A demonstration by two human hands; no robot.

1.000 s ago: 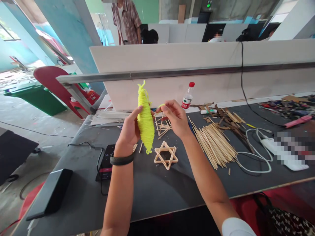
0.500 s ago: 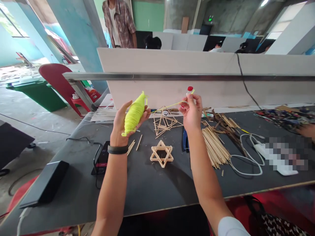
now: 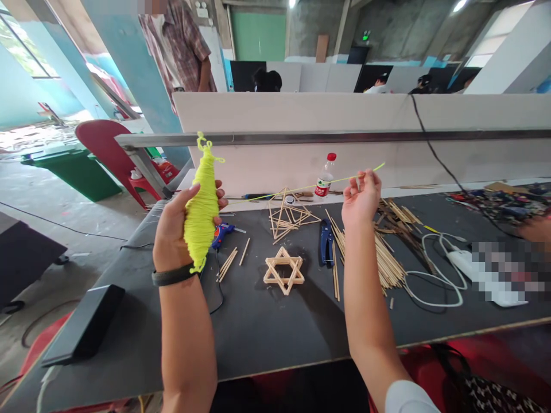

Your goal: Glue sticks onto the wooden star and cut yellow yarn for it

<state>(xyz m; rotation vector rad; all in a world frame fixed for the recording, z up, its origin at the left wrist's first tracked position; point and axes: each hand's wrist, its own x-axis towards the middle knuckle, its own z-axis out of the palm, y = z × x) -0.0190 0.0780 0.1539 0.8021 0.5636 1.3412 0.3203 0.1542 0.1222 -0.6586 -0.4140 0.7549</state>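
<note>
Left hand (image 3: 172, 232) fingers grip neon-yellow yarn skein (image 3: 201, 209); right hand (image 3: 360, 198) fingers pinch taut yarn strand (image 3: 293, 189). Risk: harder pull snags loops, strand slips from pinch.

Wooden stick star (image 3: 284, 270) mid tabletop (image 3: 267, 332). Blue pliers (image 3: 326, 242) just right of star, stick pile (image 3: 383, 258) beyond. Glue gun (image 3: 222, 232) left. Water bottle (image 3: 324, 178) behind.

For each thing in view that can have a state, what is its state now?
Neon-yellow yarn skein: upright, gripped by left hand.
Yellow yarn strand: drawn out taut, pinched by right hand.
Plastic water bottle with red cap: upright, capped.
Wooden-stick star: assembled, lying flat.
Blue glue gun: lying on the table.
</note>
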